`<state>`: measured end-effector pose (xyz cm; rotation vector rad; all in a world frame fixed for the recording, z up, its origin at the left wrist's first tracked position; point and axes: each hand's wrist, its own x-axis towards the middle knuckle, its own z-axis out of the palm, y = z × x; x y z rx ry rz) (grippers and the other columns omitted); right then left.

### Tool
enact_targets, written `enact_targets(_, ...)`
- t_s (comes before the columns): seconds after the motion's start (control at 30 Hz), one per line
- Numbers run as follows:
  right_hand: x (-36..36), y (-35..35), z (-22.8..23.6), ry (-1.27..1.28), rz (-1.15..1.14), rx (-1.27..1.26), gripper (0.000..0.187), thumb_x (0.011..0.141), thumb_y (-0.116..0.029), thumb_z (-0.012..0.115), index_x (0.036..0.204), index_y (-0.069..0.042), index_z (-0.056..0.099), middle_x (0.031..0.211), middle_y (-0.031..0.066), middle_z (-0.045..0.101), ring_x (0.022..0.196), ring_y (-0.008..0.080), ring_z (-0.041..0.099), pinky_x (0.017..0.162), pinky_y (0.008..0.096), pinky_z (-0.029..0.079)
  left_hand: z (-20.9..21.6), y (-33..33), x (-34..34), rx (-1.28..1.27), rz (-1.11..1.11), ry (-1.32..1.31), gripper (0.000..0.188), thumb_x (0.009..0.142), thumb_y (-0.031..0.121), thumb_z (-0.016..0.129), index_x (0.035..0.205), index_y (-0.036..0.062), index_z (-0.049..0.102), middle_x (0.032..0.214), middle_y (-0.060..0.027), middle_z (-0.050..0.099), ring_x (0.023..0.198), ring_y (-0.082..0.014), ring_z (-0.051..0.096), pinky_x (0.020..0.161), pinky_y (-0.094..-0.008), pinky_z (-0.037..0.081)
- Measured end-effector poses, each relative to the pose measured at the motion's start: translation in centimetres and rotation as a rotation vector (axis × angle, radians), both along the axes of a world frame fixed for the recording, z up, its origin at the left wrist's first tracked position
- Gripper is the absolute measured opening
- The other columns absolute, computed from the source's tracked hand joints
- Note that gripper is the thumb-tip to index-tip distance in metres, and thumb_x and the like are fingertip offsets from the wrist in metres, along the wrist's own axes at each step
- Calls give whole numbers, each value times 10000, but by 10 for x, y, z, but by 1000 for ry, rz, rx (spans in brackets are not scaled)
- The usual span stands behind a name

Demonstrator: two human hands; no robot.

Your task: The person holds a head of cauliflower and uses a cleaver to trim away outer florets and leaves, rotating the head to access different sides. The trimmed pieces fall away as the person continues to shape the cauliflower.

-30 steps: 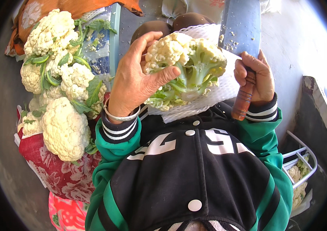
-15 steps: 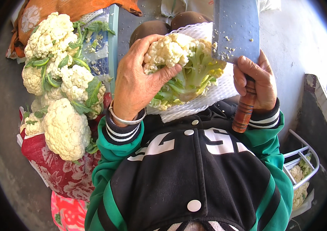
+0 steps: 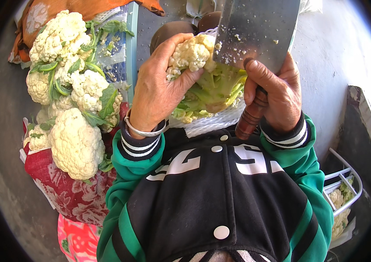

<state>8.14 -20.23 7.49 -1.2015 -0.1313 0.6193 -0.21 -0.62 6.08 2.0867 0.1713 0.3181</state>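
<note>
Cauliflower in the left hand looks part-cut — right hand gripping the cleaver — with whole-looking heads left of the left hand.

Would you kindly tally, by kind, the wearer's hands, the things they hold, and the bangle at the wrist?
Hands (left hand, right hand): 2
Held cauliflower: 1
Held cleaver: 1
Silvery bangle: 1
Total: 5

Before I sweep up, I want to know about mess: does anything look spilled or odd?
Yes: pale crumbs speckle the cleaver in the right hand, looking stray, loose from the cauliflower in the left hand.
</note>
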Motion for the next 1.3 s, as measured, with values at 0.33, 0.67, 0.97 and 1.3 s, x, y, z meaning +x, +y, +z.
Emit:
enact_targets(0.33,4,3,1,-109,54,-118,269,903,-109,690,1106,-7,547,634,61,609,436,119,541,414,222,430,-2,0,-1,55,-10,1,428,878,254,727,1199,26,557,1073,-158,654,953,-294,674,803,-358,521)
enact_targets(0.67,4,4,0,-107,66,-14,268,899,-67,684,1119,0,545,750,78,658,478,125,603,413,228,467,-3,-2,1,110,-2,-17,426,881,293,718,1184,35,567,1027,-139,639,917,-292,662,787,-361,513)
enact_targets(0.97,8,0,1,-88,136,-54,222,891,-47,680,1070,-1,558,723,67,646,466,123,596,401,227,454,-1,-4,1,137,2,-44,423,875,267,720,1190,29,568,1033,-147,635,920,-316,656,797,-371,512)
enact_targets(1.3,3,3,5,-55,124,-111,208,892,-56,678,1055,5,565,693,73,641,450,125,590,392,225,453,0,-10,-1,183,45,-56,414,837,168,733,1196,37,573,1043,-155,642,944,-343,651,810,-391,510)
